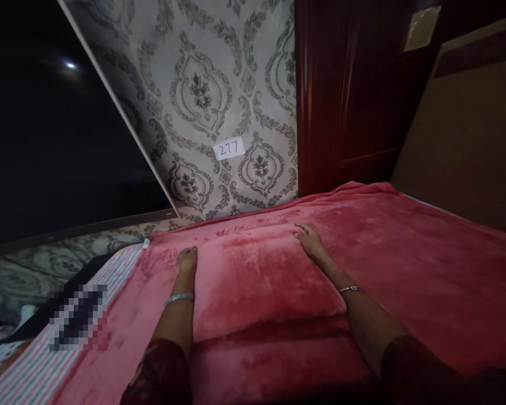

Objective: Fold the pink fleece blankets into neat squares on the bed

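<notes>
A red plush blanket [405,253] covers the bed. A folded part of it, or a pillow under it, forms a raised pad [257,275] in the middle. My left hand [186,260] grips the pad's far left corner with its fingers curled into the fabric. My right hand [310,241] lies flat on the pad's far right corner, fingers spread and pressing down. Both wrists carry thin bangles.
A striped sheet [46,360] shows at the left of the blanket. Patterned wallpaper [219,84] with a small label reading 277 [229,149] stands behind the bed. A dark red wooden panel [346,90] and a brown board [468,135] rise at the right.
</notes>
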The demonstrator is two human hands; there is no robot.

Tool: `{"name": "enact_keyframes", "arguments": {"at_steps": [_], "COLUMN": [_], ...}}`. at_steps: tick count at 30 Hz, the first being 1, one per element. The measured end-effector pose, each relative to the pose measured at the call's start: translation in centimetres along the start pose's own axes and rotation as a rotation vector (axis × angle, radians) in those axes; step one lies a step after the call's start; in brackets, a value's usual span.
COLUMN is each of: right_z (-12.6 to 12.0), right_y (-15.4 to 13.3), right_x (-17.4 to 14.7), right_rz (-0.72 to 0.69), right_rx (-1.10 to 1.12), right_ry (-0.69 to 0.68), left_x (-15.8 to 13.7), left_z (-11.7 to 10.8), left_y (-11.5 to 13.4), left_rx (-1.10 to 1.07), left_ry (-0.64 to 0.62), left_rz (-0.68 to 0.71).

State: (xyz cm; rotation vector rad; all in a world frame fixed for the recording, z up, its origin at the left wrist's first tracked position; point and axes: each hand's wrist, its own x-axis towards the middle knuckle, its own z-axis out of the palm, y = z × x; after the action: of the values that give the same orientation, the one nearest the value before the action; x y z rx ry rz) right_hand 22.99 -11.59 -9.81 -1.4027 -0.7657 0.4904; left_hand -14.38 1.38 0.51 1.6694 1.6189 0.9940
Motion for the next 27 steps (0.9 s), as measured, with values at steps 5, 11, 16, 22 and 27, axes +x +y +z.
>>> {"name": "enact_keyframes", "arguments": {"at_steps": [5, 11, 16, 22, 27], "right_z": [-0.3, -2.2, -5.7, -8.5, -8.9], "right_y": [0.0, -1.8, -4.6, -4.5, -3.4], "right_x": [-0.1, -3.2, -9.6, -14.6, -15.8], "right_rz": [0.026, 0.106, 0.203, 0.023, 0.137], "right_rx": [0.053, 0.163, 0.263, 0.045, 0.105], "right_ry": [-0.013, -0.096, -0.316, -0.399, -0.356], "left_x": [0.6, -1.5, -6.3, -11.3, -12.9], "left_z": [0.9, -1.0, -4.4, -5.9, -5.8], "left_y": [-0.6, -0.3, -1.9, -6.7, -8.4], "left_rx": [0.008, -0.149, -0.151, 0.1, 0.057], "left_ry": [0.023, -0.061, -0.145, -0.085, -0.021], "left_rz": [-0.201, -0.201, -0.124, 0.134, 0.085]}}
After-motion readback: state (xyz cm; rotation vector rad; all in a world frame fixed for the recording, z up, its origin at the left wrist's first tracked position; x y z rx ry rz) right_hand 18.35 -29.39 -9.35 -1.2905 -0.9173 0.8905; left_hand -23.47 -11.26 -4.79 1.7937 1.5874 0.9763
